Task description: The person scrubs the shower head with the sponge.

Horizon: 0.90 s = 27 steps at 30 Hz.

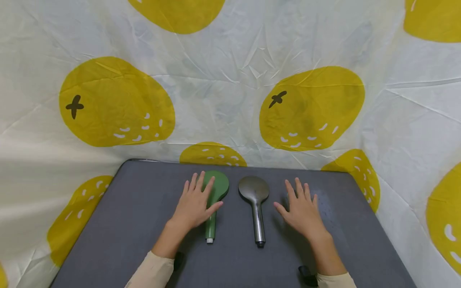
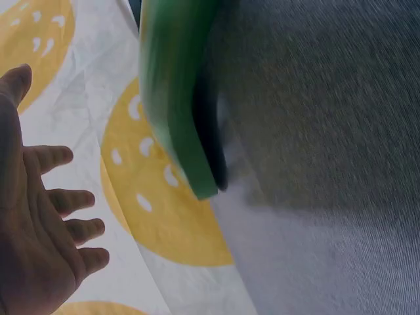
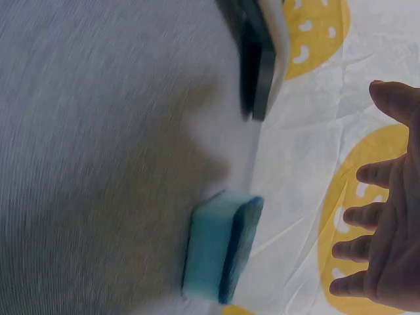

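Green and grey shower heads lie side by side on the dark table [image 1: 126,224].

The left hand [image 1: 194,206], fingers spread flat, hovers over the green shower head [image 1: 215,191]; the right hand [image 1: 302,212], equally relaxed, is beside the grey shower head [image 1: 255,200], above a blue sponge [image 3: 220,252].

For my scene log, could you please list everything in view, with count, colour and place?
Green shower head: one, green, on the table left of centre, its round head partly under the left hand's fingers.
Grey shower head: one, dark metallic grey, on the table beside the green one, between the hands.
Sponge: one, blue, on the table below the right hand; shows only in the right wrist view.
Table: one, dark grey.
Cloth: one, white with yellow fruit prints, behind and around the table.
Left hand: fingers straight, over the green shower head.
Right hand: fingers spread, above the sponge.
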### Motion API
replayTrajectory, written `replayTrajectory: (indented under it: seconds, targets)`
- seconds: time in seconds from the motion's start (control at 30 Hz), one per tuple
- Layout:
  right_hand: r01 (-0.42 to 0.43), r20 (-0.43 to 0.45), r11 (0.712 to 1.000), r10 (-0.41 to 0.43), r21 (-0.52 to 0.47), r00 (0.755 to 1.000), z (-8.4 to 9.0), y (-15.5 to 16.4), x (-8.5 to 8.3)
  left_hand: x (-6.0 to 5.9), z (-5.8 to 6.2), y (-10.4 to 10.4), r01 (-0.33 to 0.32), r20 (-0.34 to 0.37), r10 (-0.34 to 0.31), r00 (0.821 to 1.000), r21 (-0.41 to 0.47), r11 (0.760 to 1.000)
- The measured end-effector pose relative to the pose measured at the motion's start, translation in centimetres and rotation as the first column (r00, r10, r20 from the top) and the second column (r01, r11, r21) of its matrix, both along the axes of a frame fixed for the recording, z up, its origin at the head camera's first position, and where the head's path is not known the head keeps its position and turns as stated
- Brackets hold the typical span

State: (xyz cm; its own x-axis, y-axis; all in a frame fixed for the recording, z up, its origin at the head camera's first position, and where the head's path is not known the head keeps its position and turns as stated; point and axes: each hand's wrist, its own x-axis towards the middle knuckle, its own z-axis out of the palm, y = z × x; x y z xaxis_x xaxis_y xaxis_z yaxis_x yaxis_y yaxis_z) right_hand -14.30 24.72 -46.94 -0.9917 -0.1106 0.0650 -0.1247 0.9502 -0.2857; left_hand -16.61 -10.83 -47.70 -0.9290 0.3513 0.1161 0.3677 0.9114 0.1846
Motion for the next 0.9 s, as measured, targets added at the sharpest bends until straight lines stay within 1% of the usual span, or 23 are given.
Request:
replayTrajectory:
  seconds: [0.2,0.3,0.47,0.6,0.77,0.9]
  targets:
    - [-0.002,-0.007,1.000,0.002,0.026,1.000,-0.3,1.8,-0.3,-0.1,-0.1,1.2,0.042,0.005,-0.043,0.999,0.038,0.998]
    - [-0.003,-0.018,0.999,0.003,0.044,1.000,-0.7,2.8,-0.5,-0.1,-0.1,1.8,0.066,0.003,-0.067,0.998,0.065,0.996]
    - [-0.008,-0.033,0.998,0.010,0.063,0.999,-1.2,4.4,-0.6,0.2,-0.2,2.7,0.097,0.021,-0.100,0.995,0.092,0.991]
    - [-0.009,-0.042,0.998,0.012,0.069,0.999,-1.4,5.3,-0.7,0.3,-0.5,3.7,0.123,0.040,-0.131,0.991,0.157,0.980]
    - [0.014,-0.007,0.999,-0.014,0.045,1.000,-1.7,6.0,-1.1,0.7,-0.8,5.0,0.129,0.117,-0.168,0.979,0.285,0.950]
    - [0.020,0.035,0.999,-0.021,0.034,0.999,-1.9,6.3,-1.2,0.9,-1.0,6.1,0.100,0.220,-0.190,0.957,0.366,0.925]
